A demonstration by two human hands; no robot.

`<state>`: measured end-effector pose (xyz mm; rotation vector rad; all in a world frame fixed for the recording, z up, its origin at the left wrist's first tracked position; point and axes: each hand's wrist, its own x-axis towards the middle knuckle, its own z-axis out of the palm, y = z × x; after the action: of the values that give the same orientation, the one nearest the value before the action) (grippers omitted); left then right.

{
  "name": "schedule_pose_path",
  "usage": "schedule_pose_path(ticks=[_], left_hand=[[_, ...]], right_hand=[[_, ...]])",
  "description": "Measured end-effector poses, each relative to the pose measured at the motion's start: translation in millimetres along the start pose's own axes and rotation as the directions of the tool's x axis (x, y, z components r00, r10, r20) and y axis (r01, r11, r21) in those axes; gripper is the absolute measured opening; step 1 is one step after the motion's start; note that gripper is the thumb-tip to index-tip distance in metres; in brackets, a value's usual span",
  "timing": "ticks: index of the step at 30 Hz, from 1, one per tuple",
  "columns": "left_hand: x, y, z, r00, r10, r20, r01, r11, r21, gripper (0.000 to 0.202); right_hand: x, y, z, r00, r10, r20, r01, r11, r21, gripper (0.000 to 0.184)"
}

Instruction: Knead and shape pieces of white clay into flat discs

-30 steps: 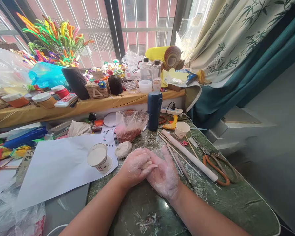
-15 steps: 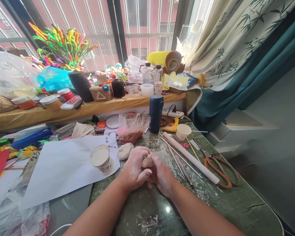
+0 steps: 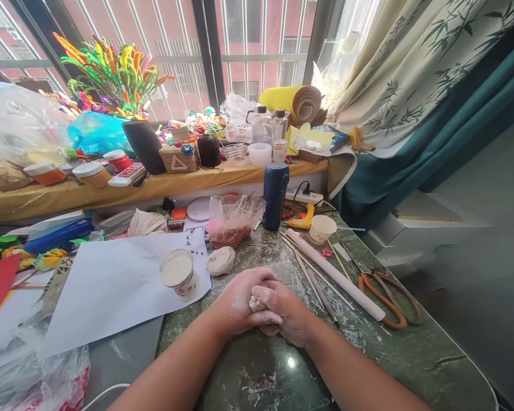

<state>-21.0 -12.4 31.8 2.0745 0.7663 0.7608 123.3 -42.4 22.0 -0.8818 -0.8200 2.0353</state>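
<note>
A small lump of pale clay (image 3: 256, 303) is squeezed between my two hands, mostly covered by the fingers and palms. My left hand (image 3: 244, 299) wraps it from the left, its fingers curled over the top. From the right, my right hand (image 3: 289, 308) closes on it, with the thumb lying across toward the left hand. White powder coats both hands. Beyond my left hand, a larger whitish lump of clay (image 3: 221, 261) rests on the green tabletop (image 3: 257, 377), in front of a plastic bag of reddish material (image 3: 231, 228).
Paper cups (image 3: 177, 271) stand on a white sheet (image 3: 111, 291) at left. A long pale rolling pin (image 3: 338, 277), thin sticks and orange-handled scissors (image 3: 389, 302) lie right. Behind are a dark blue flask (image 3: 275, 197), a yellow glue gun (image 3: 304, 217) and another cup (image 3: 322, 229).
My hands have pressed closer around the clay; the right thumb now crosses over toward the left hand. The view has shifted slightly.
</note>
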Motion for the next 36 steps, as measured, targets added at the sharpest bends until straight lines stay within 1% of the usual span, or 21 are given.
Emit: schedule_pose_path(ticks=[3,6,8,10,12,15,17,20,23,25,26,27,29,30,31,33,35,36], left_hand=[[-1.2,1.3,-1.0,0.999,0.052,0.002,-0.052,0.999,-0.008,0.065],[-3.1,3.2,-0.7,0.991,0.133,-0.010,-0.133,0.991,0.012,0.056],[-4.1,4.2,-0.1,0.987,0.156,-0.026,-0.155,0.987,0.040,0.048],[-4.2,4.1,0.4,0.988,0.146,-0.047,-0.143,0.988,0.063,0.043],[-3.3,2.9,1.2,0.991,0.106,-0.083,-0.098,0.991,0.090,0.040],[-0.5,0.9,3.3,0.988,0.022,-0.151,0.004,0.985,0.170,0.037],[1.0,0.5,5.0,0.985,0.008,-0.172,0.034,0.971,0.235,0.037],[0.9,1.3,6.9,0.977,0.077,-0.198,-0.019,0.960,0.281,0.038],[-0.3,0.0,7.0,0.966,0.133,-0.221,-0.077,0.967,0.242,0.040],[-0.2,-4.0,6.7,0.969,0.115,-0.220,-0.071,0.977,0.200,0.039],[0.3,-7.1,6.7,0.968,0.096,-0.234,-0.053,0.982,0.183,0.042],[1.1,-10.7,6.9,0.963,0.072,-0.258,-0.028,0.985,0.172,0.051],[3.1,-19.0,7.7,0.942,0.029,-0.333,0.028,0.986,0.167,0.081],[4.0,-23.1,8.1,0.928,0.012,-0.373,0.054,0.984,0.167,0.090],[4.7,-26.8,8.4,0.910,-0.001,-0.414,0.076,0.983,0.164,0.094],[5.4,-32.4,8.4,0.872,-0.013,-0.490,0.101,0.983,0.153,0.086],[5.3,-35.0,7.7,0.836,-0.012,-0.549,0.099,0.986,0.130,0.070],[5.0,-35.1,7.1,0.826,-0.009,-0.564,0.093,0.988,0.120,0.060]], right_hand=[[-0.1,5.2,-2.7,0.998,-0.056,0.002,0.056,0.998,-0.010,0.054],[0.6,13.2,-4.4,0.994,-0.109,-0.027,0.109,0.994,0.018,0.055],[1.1,18.1,-3.5,0.991,-0.124,-0.051,0.126,0.991,0.038,0.053],[1.9,20.5,-1.0,0.993,-0.098,-0.070,0.104,0.991,0.086,0.049],[2.7,19.4,2.7,0.996,-0.075,-0.056,0.082,0.985,0.154,0.051],[4.0,14.7,8.4,0.994,-0.103,-0.039,0.109,0.971,0.214,0.060],[4.6,13.2,10.7,0.993,-0.111,-0.049,0.119,0.967,0.226,0.062],[4.7,15.8,11.1,0.992,-0.109,-0.070,0.121,0.971,0.207,0.057],[4.1,18.4,9.9,0.989,-0.132,-0.074,0.143,0.974,0.178,0.054],[3.7,15.4,8.8,0.978,-0.177,-0.107,0.194,0.965,0.179,0.052],[3.8,12.4,8.0,0.970,-0.204,-0.130,0.225,0.957,0.180,0.050],[4.1,8.7,6.8,0.963,-0.224,-0.147,0.249,0.951,0.183,0.047],[5.7,1.1,3.1,0.966,-0.214,-0.142,0.241,0.948,0.207,0.043],[7.0,-1.9,0.8,0.975,-0.185,-0.122,0.209,0.949,0.235,0.042],[8.4,-4.2,-1.7,0.984,-0.149,-0.102,0.171,0.947,0.272,0.040],[11.5,-6.1,-6.8,0.991,-0.092,-0.097,0.121,0.922,0.367,0.035],[14.0,-5.9,-10.9,0.986,-0.070,-0.150,0.131,0.884,0.448,0.029],[14.8,-5.6,-12.4,0.981,-0.065,-0.182,0.144,0.871,0.470,0.029]])
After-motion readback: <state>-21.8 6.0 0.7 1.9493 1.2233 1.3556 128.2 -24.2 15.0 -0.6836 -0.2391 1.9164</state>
